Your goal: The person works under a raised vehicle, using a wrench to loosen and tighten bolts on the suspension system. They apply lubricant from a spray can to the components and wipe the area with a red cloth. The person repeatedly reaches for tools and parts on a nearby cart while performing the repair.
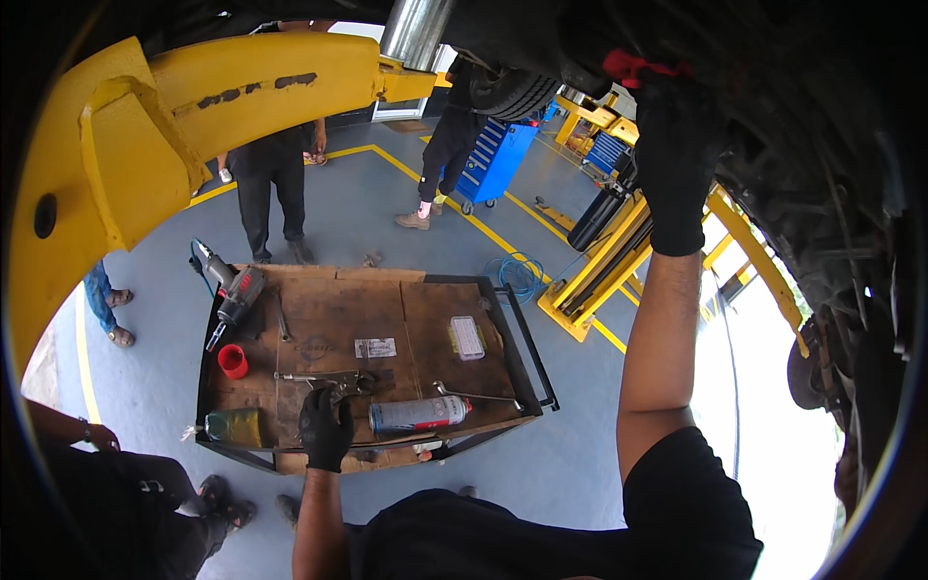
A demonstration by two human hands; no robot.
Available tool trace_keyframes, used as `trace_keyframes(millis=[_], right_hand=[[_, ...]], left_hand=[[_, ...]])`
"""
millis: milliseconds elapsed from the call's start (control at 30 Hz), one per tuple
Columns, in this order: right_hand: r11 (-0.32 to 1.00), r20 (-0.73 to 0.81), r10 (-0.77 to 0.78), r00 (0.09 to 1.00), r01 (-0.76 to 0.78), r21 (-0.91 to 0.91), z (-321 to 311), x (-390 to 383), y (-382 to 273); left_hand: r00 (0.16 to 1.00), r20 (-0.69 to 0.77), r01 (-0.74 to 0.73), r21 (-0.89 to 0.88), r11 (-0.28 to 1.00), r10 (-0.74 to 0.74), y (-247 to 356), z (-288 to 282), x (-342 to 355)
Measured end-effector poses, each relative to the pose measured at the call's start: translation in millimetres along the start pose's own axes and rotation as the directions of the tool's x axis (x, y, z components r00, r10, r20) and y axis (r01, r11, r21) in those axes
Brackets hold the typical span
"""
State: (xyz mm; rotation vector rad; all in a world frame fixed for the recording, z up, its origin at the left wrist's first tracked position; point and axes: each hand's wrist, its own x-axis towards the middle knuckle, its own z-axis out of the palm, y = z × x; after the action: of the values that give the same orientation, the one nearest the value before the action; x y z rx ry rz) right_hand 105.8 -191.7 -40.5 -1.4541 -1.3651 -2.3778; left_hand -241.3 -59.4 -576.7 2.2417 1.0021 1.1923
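My left hand (327, 428), in a black glove, is over the near edge of a cart (387, 290) lined with brown cardboard. Its fingers are apart, just short of a pair of locking pliers (343, 383); no tool shows in them. To its right lie a spray can (418, 415) and a long wrench (476, 394). Up at the dark vehicle underside (812, 174) is my right hand (677, 145), also black-gloved, beside a red object (643, 68) of unclear kind. Its fingers blend into the dark, hiding any grip.
An impact wrench (237, 298), a red cup (233, 362), a greenish bottle (235, 426) and a plastic case (467, 338) are on the cart. A yellow lift arm (261, 87) spans the upper left. Several people stand around; a blue tool cabinet (498, 159) is beyond.
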Motion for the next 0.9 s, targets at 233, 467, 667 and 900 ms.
trace_keyframes(millis=[233, 467, 667, 900], right_hand=[[0.968, -0.049, 0.250, 0.967, -0.249, 0.015, 14, 15, -16], [0.906, -0.091, 0.302, 0.949, -0.257, 0.336, 9, 12, -13], [0.942, -0.141, 0.298, 0.944, -0.267, 0.203, 16, 12, -14], [0.776, 0.052, 0.539, 0.841, -0.519, 0.357, -26, -27, -42]], left_hand=[[0.999, 0.020, 0.043, 0.001, 0.999, -0.043, -3, 3, -5], [0.999, -0.017, 0.031, 0.029, 0.999, -0.031, -1, 2, 1], [0.999, -0.012, 0.036, 0.063, 0.997, -0.035, 9, -1, -2], [1.000, 0.022, 0.018, 0.087, 0.996, -0.020, 2, 0, 0]])
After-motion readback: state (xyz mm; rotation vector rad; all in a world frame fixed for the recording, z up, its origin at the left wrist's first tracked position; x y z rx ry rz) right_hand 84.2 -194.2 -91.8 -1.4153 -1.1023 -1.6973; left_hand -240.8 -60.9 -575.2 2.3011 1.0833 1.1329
